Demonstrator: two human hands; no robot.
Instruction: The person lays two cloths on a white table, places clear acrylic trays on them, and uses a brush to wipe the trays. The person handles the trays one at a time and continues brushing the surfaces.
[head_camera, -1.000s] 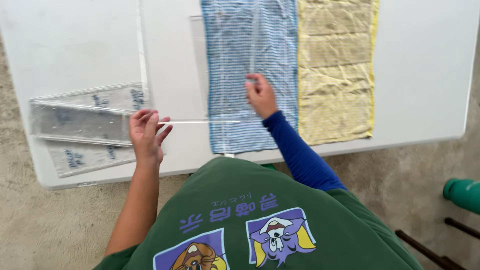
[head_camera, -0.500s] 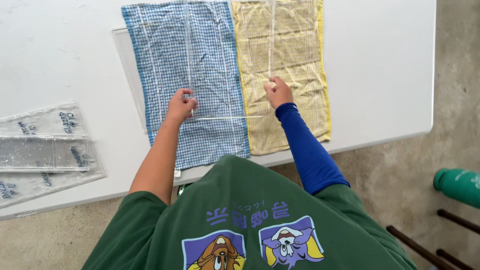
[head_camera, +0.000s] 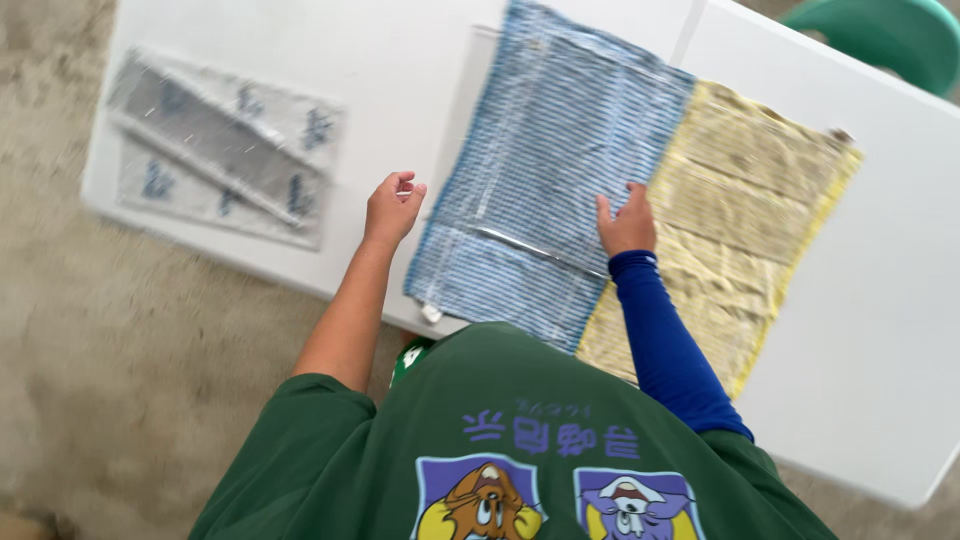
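A blue striped cloth (head_camera: 560, 150) lies flat on the white table (head_camera: 880, 330), with a yellow cloth (head_camera: 740, 220) beside it on the right. A clear plastic sheet or bag (head_camera: 455, 130) shows around the blue cloth's left edge. My left hand (head_camera: 393, 205) hovers over the bare table just left of that edge, fingers loosely curled, with nothing visible in them. My right hand (head_camera: 628, 222), in a blue sleeve, rests on the blue cloth close to where it meets the yellow one.
Flat clear plastic packages (head_camera: 225, 150) with printing lie stacked at the table's left end. A green rounded object (head_camera: 890, 35) stands beyond the far right corner. The table's near edge runs just in front of my body.
My left hand has come off the blue cloth to its left side. My right hand has shifted from the yellow cloth onto the blue one. The view has swung and tilted.
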